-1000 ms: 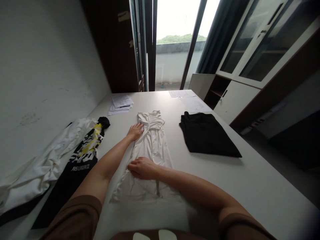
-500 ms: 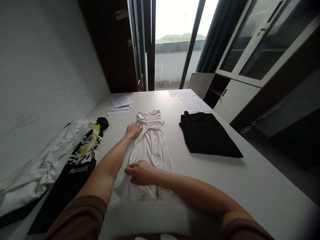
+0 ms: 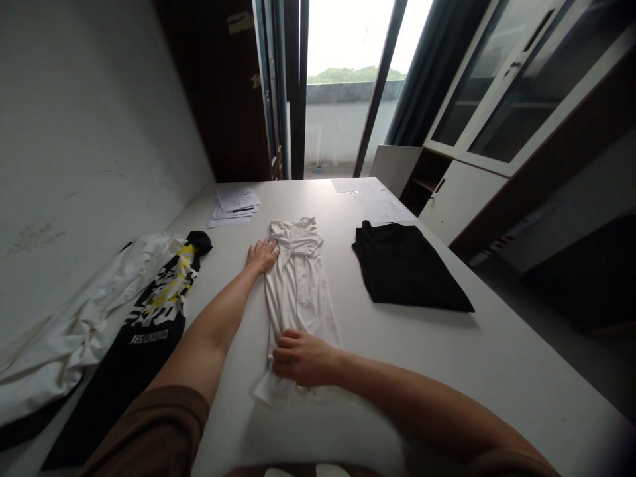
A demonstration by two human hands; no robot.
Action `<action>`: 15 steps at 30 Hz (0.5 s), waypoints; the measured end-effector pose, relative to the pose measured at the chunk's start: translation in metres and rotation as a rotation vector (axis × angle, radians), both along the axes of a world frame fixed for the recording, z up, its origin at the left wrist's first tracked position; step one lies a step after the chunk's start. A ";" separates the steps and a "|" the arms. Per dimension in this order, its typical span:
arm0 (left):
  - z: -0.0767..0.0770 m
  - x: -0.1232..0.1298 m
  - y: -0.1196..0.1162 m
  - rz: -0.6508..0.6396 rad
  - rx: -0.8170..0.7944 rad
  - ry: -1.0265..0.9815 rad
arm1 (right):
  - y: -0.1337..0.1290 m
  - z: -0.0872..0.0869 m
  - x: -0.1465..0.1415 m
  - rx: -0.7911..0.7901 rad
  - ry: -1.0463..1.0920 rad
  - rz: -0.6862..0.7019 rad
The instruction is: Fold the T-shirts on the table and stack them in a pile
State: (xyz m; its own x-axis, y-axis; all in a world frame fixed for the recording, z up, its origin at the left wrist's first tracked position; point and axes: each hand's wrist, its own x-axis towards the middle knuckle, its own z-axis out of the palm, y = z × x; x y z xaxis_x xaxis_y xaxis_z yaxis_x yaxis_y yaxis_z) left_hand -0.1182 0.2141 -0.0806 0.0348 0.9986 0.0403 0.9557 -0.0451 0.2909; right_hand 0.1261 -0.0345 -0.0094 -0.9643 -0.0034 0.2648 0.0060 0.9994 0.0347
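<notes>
A white dress (image 3: pixel 309 285) lies lengthwise on the white table (image 3: pixel 377 371), gathered at its waist, its hem toward me. My left hand (image 3: pixel 262 255) rests flat with fingers spread at the dress's upper left edge. Lower down, my right hand (image 3: pixel 303 358) is closed on the fabric of the skirt near its left side. Its fingertips are partly hidden by the hand itself. Below that hand the hem bunches and flares to the left.
Folded black cloth (image 3: pixel 410 265) lies to the right. At the left are a black garment with yellow and white print (image 3: pixel 163 298) and a crumpled white garment (image 3: pixel 94 318). Papers (image 3: pixel 233 205) lie at the far left, with more sheets (image 3: pixel 372 199) at the far right.
My right hand has moved right and slightly toward me, bringing the skirt's left edge inward, so the lower dress is narrower. My left hand stays at the upper edge.
</notes>
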 end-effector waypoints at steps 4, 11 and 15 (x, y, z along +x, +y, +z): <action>0.009 0.000 -0.007 0.019 0.087 -0.009 | 0.003 0.005 0.005 -0.039 -0.017 -0.018; 0.022 0.006 -0.075 -0.047 0.330 -0.228 | 0.006 0.010 0.008 -0.233 -0.053 -0.036; 0.025 0.014 -0.138 -0.319 0.273 -0.245 | 0.001 0.010 0.006 -0.421 0.019 -0.022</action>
